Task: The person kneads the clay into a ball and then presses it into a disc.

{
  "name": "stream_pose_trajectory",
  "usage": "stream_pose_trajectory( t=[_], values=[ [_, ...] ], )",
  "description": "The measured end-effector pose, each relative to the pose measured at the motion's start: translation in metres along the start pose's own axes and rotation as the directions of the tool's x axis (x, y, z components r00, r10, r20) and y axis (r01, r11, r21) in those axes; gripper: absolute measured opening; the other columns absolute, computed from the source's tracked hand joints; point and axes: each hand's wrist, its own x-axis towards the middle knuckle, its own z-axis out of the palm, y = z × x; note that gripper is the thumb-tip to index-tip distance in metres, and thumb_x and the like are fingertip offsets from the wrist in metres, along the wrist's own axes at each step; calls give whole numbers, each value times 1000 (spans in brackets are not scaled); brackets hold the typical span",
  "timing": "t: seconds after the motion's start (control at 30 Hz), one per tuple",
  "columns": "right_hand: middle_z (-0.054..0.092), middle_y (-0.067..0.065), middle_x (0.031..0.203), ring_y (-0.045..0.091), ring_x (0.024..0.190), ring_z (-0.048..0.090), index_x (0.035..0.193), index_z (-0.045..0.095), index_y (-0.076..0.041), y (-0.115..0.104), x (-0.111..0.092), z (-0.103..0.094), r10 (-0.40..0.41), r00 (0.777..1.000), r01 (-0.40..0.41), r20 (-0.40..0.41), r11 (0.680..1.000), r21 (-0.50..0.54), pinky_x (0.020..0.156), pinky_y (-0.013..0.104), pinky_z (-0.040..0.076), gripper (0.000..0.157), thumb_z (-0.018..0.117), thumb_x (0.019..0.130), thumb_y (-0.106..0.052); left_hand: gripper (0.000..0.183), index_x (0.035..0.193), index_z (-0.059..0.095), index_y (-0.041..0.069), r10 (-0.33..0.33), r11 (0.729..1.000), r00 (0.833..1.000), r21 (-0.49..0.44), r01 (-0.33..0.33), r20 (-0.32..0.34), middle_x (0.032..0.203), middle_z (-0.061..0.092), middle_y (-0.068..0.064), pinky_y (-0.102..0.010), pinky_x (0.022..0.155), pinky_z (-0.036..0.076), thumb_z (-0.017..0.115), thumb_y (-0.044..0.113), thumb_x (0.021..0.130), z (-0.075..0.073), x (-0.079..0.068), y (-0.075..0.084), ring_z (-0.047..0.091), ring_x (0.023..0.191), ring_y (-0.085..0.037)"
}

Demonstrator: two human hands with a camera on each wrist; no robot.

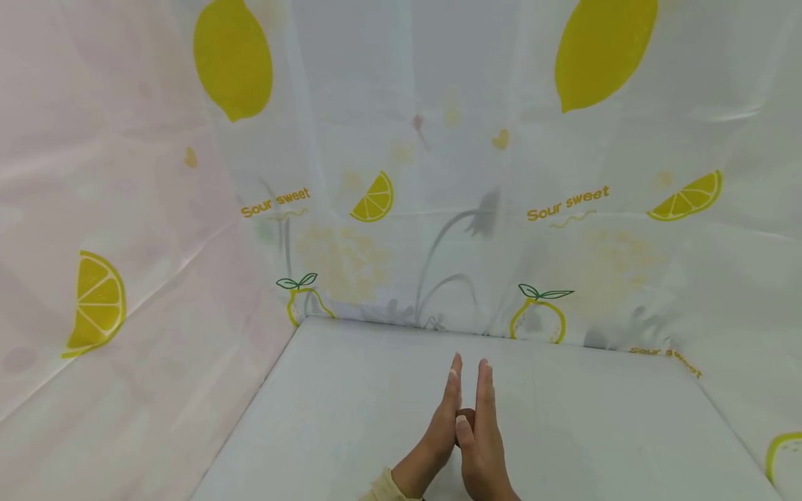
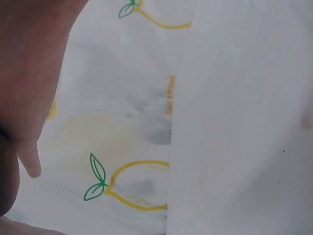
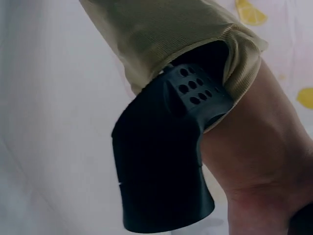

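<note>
In the head view both hands stand upright, palms facing each other and fingers straight. A small brown roundish thing (image 1: 467, 413) is between the palms, partly hidden by a thumb; its kind does not show. My left hand (image 1: 443, 419) presses it from the left. From the other side my right hand (image 1: 485, 433) presses it, thumb lying across its front. The left wrist view catches part of the brown thing (image 2: 7, 178) at its left edge, below a palm. A forearm with a rolled beige sleeve (image 3: 171, 34) fills much of the right wrist view.
Beneath the hands lies a white tabletop (image 1: 351, 390). Lemon-printed cloth (image 1: 451, 264) hangs behind it and along both sides. A black perforated wrist mount (image 3: 161, 161) sticks out of the sleeve in the right wrist view.
</note>
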Motion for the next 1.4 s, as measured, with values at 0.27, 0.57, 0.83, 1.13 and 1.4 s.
stream_pose_trajectory(
  t=[0.27, 0.57, 0.83, 1.13, 1.4],
  values=[
    [9, 7, 171, 13, 156, 4, 165, 8, -11, -1, 12, -6, -6, 1000, 7, -15, 999, 37, 116, 12, 6, 70, 42, 103, -7, 76, 164, 2, 11, -39, 999, 999, -5, 40, 33, 171, -1, -9, -61, 120, -6, 8, 59, 106, 0, 1, -7, -7, 155, -29],
    [3, 5, 170, 14, 154, 4, 165, 4, -16, 19, 28, -18, 185, 981, -193, 56, 961, 200, 112, 6, 9, 58, 28, 112, -19, 76, 165, 4, 12, -45, 996, 987, -66, 55, 154, 170, 5, -13, -62, 121, 0, 4, 60, 106, 2, -11, -7, -1, 156, -31],
    [1, 5, 170, 23, 155, -1, 165, 6, -15, 39, 22, -13, 189, 980, -199, 68, 960, 196, 113, 8, 6, 59, 28, 111, -17, 77, 164, -2, 11, 27, 996, 992, -92, -16, 119, 171, -6, -10, -62, 119, -7, 5, 60, 106, 2, -11, -1, -13, 154, -30],
    [12, 13, 170, 22, 157, 1, 164, 13, -8, 36, 1, 5, -36, 999, 37, 12, 999, -13, 120, 19, -1, 66, 44, 106, -14, 76, 165, 3, 13, -10, 994, 999, -113, 5, -44, 171, 0, -9, -64, 119, -5, 8, 60, 106, -4, -4, 0, -9, 155, -30],
    [17, 19, 168, 36, 155, 6, 161, 15, 3, 23, -8, 11, -197, 980, 195, -13, 978, -69, 122, 25, -3, 69, 46, 107, -28, 79, 165, -1, 14, -56, 997, 995, -52, 52, -77, 170, -9, -9, -65, 118, -9, 9, 64, 105, -6, 0, -4, -15, 154, -33]
  ],
)
